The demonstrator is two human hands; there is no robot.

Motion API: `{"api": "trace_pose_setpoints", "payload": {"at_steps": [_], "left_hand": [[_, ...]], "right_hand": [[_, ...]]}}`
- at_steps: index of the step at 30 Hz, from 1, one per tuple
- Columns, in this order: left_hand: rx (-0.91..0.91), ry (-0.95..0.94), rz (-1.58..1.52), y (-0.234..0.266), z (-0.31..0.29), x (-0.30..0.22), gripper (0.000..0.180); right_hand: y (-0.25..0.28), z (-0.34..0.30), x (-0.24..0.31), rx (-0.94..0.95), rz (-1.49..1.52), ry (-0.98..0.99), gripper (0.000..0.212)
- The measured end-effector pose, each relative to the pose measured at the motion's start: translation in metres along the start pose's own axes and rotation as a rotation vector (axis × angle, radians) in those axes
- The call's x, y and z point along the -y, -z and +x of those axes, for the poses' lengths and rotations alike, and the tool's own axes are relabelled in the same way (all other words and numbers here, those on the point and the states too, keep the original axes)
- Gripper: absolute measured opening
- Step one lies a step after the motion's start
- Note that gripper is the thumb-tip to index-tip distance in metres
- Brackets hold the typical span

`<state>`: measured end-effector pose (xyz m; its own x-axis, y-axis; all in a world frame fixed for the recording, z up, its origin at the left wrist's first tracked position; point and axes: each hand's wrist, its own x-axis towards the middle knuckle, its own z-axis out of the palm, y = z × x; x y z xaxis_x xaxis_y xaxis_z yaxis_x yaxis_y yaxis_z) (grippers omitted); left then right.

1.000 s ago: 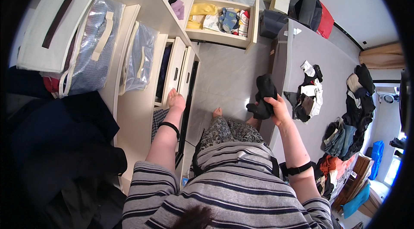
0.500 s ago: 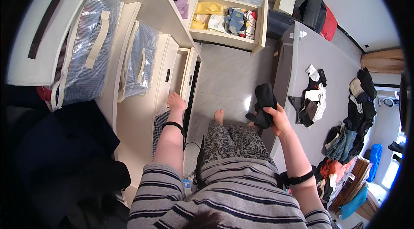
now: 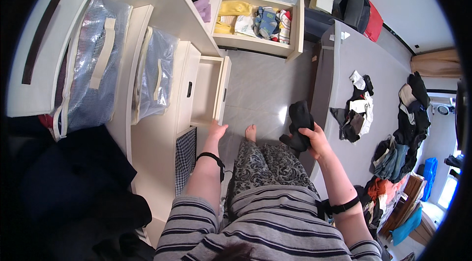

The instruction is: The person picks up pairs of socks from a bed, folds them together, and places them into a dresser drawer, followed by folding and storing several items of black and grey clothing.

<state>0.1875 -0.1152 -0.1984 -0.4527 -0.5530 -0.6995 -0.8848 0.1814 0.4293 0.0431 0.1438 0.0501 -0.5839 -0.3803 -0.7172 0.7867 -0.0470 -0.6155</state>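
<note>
A bundle of black cloth (image 3: 300, 118), its kind of garment not clear, is gripped in my right hand (image 3: 317, 142) beside the grey bed, thumb on top. My left hand (image 3: 215, 131) is at the near corner of a pulled-out cream drawer (image 3: 222, 89), thumb pointing right and the other fingers mostly hidden against the drawer's edge. The pale inside of this drawer shows. Below the drawer, a black-and-white checked fabric (image 3: 186, 160) fills an opening in the cabinet.
Ahead, another open drawer (image 3: 295, 40) holds yellow, white and blue folded clothes. Dark and white small garments (image 3: 358, 113) lie on the grey bed (image 3: 339, 74), with clothes piles (image 3: 391, 158) farther right. Clear storage bags (image 3: 101, 64) sit on shelves at left. Dark clothing (image 3: 73, 172) hangs lower left.
The drawer beside my left hand has come farther out to the right. My left hand has moved right and nearer to me with it. My right hand keeps the black cloth, slightly lower.
</note>
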Motion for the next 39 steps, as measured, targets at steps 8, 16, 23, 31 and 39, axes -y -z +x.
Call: {"api": "trace_pose_setpoints", "payload": {"at_steps": [8, 16, 23, 31, 39], "left_hand": [[0.258, -0.07, -0.013, -0.023, -0.026, -0.036, 0.062], [0.685, 0.016, 0.007, -0.028, -0.047, -0.064, 0.072], [0.902, -0.09, -0.15, -0.012, -0.06, -0.106, 0.035], [0.732, -0.76, -0.425, 0.041, -0.143, -0.198, 0.036], [0.694, -0.838, -0.183, 0.041, -0.131, -0.208, 0.026]], "right_hand": [[0.003, 0.01, -0.001, 0.016, -0.026, 0.058, 0.033], [0.005, 0.007, -0.006, -0.014, 0.07, 0.086, 0.032], [-0.002, 0.008, -0.002, -0.049, 0.2, 0.11, 0.03], [-0.002, 0.025, -0.006, 0.173, 0.212, 0.172, 0.042], [-0.01, 0.022, 0.0, 0.293, -0.003, 0.409, 0.08]]}}
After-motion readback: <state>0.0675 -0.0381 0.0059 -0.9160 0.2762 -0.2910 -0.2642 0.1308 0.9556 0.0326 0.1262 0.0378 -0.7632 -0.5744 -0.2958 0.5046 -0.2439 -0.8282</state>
